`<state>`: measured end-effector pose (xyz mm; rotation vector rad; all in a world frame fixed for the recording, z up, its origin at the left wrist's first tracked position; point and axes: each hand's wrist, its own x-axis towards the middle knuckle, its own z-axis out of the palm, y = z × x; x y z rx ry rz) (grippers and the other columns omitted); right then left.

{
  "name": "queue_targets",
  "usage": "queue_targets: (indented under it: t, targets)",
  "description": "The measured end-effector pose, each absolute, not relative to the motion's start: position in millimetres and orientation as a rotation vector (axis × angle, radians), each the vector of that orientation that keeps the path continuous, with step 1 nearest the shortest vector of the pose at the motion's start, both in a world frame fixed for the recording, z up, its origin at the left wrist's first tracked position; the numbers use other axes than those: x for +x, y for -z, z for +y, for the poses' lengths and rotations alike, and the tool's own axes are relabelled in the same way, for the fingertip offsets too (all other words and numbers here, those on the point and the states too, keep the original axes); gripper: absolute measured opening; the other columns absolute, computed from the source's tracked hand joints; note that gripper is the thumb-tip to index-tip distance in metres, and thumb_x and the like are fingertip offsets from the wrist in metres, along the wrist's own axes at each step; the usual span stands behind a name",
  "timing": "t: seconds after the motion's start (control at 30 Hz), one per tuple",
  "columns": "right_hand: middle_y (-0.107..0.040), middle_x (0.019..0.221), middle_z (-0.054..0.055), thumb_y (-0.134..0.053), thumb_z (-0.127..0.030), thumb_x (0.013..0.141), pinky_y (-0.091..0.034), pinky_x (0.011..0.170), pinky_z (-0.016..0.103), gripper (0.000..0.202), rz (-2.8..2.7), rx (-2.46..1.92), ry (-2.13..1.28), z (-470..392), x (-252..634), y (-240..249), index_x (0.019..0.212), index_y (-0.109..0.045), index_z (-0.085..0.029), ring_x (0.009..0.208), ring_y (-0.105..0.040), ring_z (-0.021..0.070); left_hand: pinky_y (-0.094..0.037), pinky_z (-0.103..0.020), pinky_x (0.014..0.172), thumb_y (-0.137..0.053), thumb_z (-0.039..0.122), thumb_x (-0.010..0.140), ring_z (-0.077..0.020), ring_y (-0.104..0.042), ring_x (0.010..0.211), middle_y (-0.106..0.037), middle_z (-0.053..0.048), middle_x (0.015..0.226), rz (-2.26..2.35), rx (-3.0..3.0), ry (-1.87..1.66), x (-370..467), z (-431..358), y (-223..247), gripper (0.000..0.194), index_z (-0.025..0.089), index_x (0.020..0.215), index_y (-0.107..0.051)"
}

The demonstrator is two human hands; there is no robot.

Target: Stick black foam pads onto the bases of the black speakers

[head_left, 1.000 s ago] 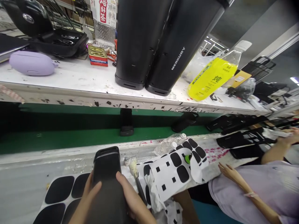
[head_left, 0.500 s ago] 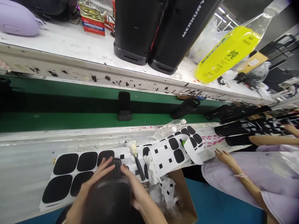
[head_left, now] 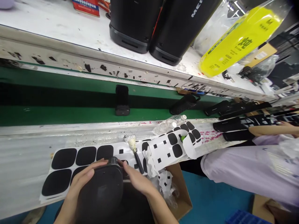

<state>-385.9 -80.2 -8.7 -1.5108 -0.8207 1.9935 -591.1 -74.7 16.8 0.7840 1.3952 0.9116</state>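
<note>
A black speaker-like device with rounded corners stands close to my body, its smooth flat face towards me. My left hand is wrapped along its left edge, fingertips near the ribbed or perforated top. On the opposite side, my right hand presses its fingers against the upper right edge. Just beyond my hands lies a white sheet bearing large black rounded-square pads. Small black squares dot a second white sheet further right. A brush with a dark handle and pale bristles rests on the sheets.
Crumpled backing paper and plastic fill a cardboard box below the bench. Two clear bottles lie behind the sheets. A shelf above carries tall black speakers and a yellow bottle. A co-worker's sleeve is at right.
The device has tilted, so more of its flat face shows and less of its perforated top. Both hands have shifted along its sides. The co-worker's nearer hand has dropped out of sight.
</note>
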Motion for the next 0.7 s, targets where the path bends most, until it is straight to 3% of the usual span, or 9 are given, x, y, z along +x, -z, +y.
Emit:
queue_targets:
  t: [0.1,0.17,0.23,0.3,0.37,0.5,0.6,0.7]
  targets:
    - [-0.077,0.106,0.011,-0.051,-0.063,0.096,-0.054,0.093,0.043,0.057,-0.971,-1.796,-1.925,-76,-371,45,0.120,-0.072,-0.016,0.098,-0.072,0.0252,-0.030,-0.046,0.124,-0.053,0.046,0.081,-0.0376,-0.054,0.135,-0.079,-0.002,0.113,1.393,0.789,-0.898,-594,-71,-16,0.035,0.028,0.088,-0.082]
    - [-0.076,0.096,0.010,-0.053,-0.051,0.099,-0.056,0.086,0.044,0.048,-1.062,-2.004,-1.819,-76,-363,72,0.125,-0.067,-0.014,0.085,-0.071,0.0229,-0.031,-0.047,0.123,-0.053,0.045,0.080,-0.0378,-0.056,0.133,-0.080,-0.003,0.109,1.383,0.824,-0.895,-596,-71,-15,0.034,0.028,0.085,-0.082]
    - [-0.075,0.104,0.010,-0.060,-0.037,0.097,-0.053,0.094,0.047,0.045,-1.188,-2.147,-1.672,-81,-355,94,0.138,-0.059,-0.016,0.093,-0.071,0.0231,-0.033,-0.046,0.122,-0.055,0.048,0.080,-0.0379,-0.056,0.133,-0.080,-0.004,0.110,1.376,0.827,-0.908,-596,-72,-15,0.035,0.026,0.087,-0.082]
    - [-0.073,0.115,0.011,-0.062,-0.022,0.093,-0.049,0.100,0.047,0.057,-1.321,-2.216,-1.529,-89,-348,107,0.149,-0.049,-0.021,0.104,-0.070,0.0258,-0.032,-0.044,0.122,-0.057,0.052,0.080,-0.0374,-0.053,0.136,-0.079,-0.005,0.115,1.377,0.784,-0.934,-595,-76,-17,0.039,0.024,0.091,-0.082]
    - [-0.074,0.113,0.012,-0.055,-0.013,0.091,-0.050,0.096,0.045,0.069,-1.425,-2.251,-1.413,-95,-342,115,0.157,-0.039,-0.024,0.104,-0.070,0.0286,-0.031,-0.043,0.123,-0.059,0.053,0.081,-0.0365,-0.051,0.138,-0.077,-0.005,0.121,1.372,0.714,-0.955,-594,-80,-20,0.040,0.023,0.094,-0.082]
    - [-0.073,0.105,0.017,-0.037,-0.010,0.096,-0.052,0.091,0.047,0.068,-1.538,-2.312,-1.162,-99,-341,127,0.162,-0.023,-0.012,0.102,-0.069,0.0319,-0.028,-0.042,0.124,-0.059,0.051,0.083,-0.0355,-0.050,0.139,-0.076,-0.004,0.124,1.346,0.649,-0.962,-592,-85,-26,0.038,0.024,0.096,-0.082]
    - [-0.066,0.125,0.020,-0.040,-0.013,0.099,-0.049,0.101,0.050,0.055,-1.694,-2.240,-1.012,-98,-348,137,0.154,-0.037,-0.009,0.121,-0.061,0.0314,-0.027,-0.043,0.125,-0.061,0.053,0.081,-0.0359,-0.050,0.139,-0.075,-0.002,0.126,1.370,0.620,-0.959,-594,-86,-27,0.037,0.026,0.096,-0.082]
    - [-0.065,0.127,0.011,-0.058,-0.022,0.099,-0.052,0.102,0.048,0.034,-1.944,-2.056,-0.994,-96,-361,149,0.132,-0.059,-0.016,0.121,-0.061,0.0263,-0.027,-0.044,0.126,-0.065,0.060,0.076,-0.0376,-0.052,0.137,-0.074,-0.002,0.128,1.366,0.554,-0.942,-599,-86,-21,0.041,0.029,0.095,-0.083]
